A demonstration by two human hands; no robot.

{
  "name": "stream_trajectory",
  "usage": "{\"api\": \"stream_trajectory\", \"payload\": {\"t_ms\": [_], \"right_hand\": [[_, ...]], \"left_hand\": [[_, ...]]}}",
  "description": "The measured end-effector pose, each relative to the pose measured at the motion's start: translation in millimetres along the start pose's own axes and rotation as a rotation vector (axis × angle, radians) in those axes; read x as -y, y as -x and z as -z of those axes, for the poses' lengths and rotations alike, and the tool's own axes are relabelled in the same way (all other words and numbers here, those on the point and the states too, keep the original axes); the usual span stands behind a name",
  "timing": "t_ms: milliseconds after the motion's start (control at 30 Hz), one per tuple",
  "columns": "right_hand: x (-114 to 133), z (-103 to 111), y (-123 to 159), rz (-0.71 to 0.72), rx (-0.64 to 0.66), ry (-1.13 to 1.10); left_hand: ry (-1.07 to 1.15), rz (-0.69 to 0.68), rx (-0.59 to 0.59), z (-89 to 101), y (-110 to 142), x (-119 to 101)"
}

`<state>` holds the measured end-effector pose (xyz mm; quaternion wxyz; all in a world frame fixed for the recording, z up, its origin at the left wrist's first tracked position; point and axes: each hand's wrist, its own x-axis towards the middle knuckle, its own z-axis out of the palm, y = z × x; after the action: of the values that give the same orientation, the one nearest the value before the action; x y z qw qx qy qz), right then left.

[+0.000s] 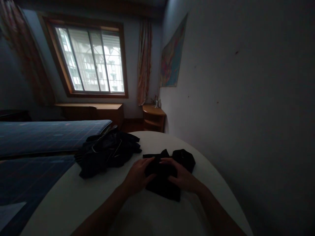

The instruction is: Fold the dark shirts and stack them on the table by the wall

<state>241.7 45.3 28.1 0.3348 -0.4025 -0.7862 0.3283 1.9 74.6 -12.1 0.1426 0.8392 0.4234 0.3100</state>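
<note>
A piece of black cloth [163, 175], perhaps a garment, lies on the round white table [98, 203]. From its left side, my left hand [138, 175] grips it, with the thumb and fingers curled over its edge. On the other side my right hand [183, 177] holds the cloth in the same way, thumb toward me and fingers on top. Its folds are too dark to make out. Just behind my right hand sits another black cloth bundle [184, 159]; I cannot tell whether the two are joined. A dark strip sticks out beyond my left fingers.
A crumpled heap of dark clothes [110, 149] with pale piping rests at the table's left edge. Beside the table is a bed with a blue checked mattress [49, 136]. The wall [241, 124] runs close along the right. A corner shelf [154, 110] and desk [108, 106] stand farther back.
</note>
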Motion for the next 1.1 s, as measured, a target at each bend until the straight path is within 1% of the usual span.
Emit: {"api": "stream_trajectory", "payload": {"t_ms": [33, 67, 200, 233, 300, 367, 467, 533, 633, 733, 800, 833, 900, 933, 1000, 1033, 1100], "right_hand": [[1, 3, 1, 0.007, 0.015, 0.01], [-1, 8, 3, 0.003, -0.004, 0.032], [-24, 27, 4, -0.073, -0.234, 0.255], [-31, 29, 5, -0.099, -0.262, 0.321], [-44, 31, 6, -0.157, -0.245, 0.411], [-53, 28, 7, -0.212, -0.182, 0.446], [-56, 21, 6, -0.22, -0.124, 0.453], [-52, 18, 5, -0.212, -0.14, 0.427], [-44, 19, 0, -0.216, -0.221, 0.308], [-34, 20, -5, -0.204, -0.352, 0.184], [-28, 21, -7, -0.166, -0.43, 0.113], [-25, 20, -7, -0.141, -0.451, 0.082], [-19, 18, -8, -0.104, -0.457, 0.036], [-15, 17, -7, -0.092, -0.44, 0.02], [-10, 12, -6, -0.058, -0.388, 0.0], [-8, 9, -5, -0.037, -0.36, 0.001], [-6, 1, -4, 0.0, -0.308, 0.017]], "left_hand": [[0.01, 0.01, 0.018, 1.2, 1, -1], [0.016, 0.022, 0.036, 3.7, 1, -1], [-0.023, 0.072, 0.135, 17.6, -3, 1], [-0.046, 0.098, 0.145, 20.4, -4, 1], [-0.088, 0.172, 0.137, 24.5, -7, 3], [-0.092, 0.258, 0.127, 27.3, -10, 5], [-0.044, 0.366, 0.162, 31.2, -14, 13], [-0.029, 0.416, 0.187, 34.4, -16, 20], [-0.035, 0.463, 0.22, 41.5, -17, 27], [-0.056, 0.508, 0.246, 50.9, -16, 22], [-0.07, 0.475, 0.174, 55.5, -15, 10], [-0.066, 0.419, 0.111, 56.6, -14, 3], [-0.031, 0.236, 0.004, 55.2, -12, -12], [-0.006, 0.131, -0.011, 53.0, -11, -18], [0.031, -0.033, 0.038, 46.4, -7, -28], [0.039, -0.082, 0.075, 42.7, -6, -32], [0.035, -0.105, 0.121, 36.4, -3, -36]]}}
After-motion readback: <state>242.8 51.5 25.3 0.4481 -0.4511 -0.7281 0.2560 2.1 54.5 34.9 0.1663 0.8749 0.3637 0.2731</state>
